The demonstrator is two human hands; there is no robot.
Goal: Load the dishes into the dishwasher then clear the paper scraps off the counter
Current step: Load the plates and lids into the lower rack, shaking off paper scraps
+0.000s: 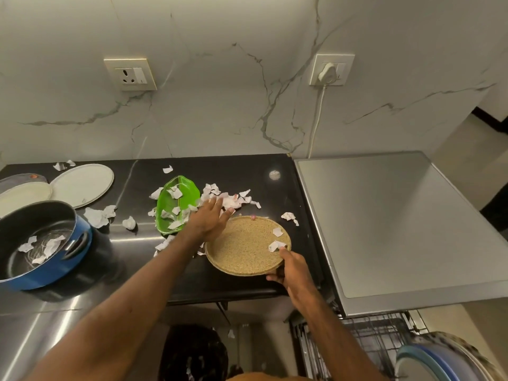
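Gripping the near-right rim of the round tan plate [242, 243], flat on the counter [247, 171], the right hand [291, 268] curls its fingers; the left hand [209, 218] spreads fingers over paper scraps [231, 200] beside the green dish [189, 189], lengthwise toward the wall [220, 105].

1. Paper scrap [275, 245] on the speckled tan plate [242, 243], just beside the thumb of my right hand [292, 268], which gripped the plate's rim: dark printed letters, turned sideways, read roughly as "me".
2. Scraps [165, 214] in the green dish [190, 188]: faint grey print, too small for me to read.
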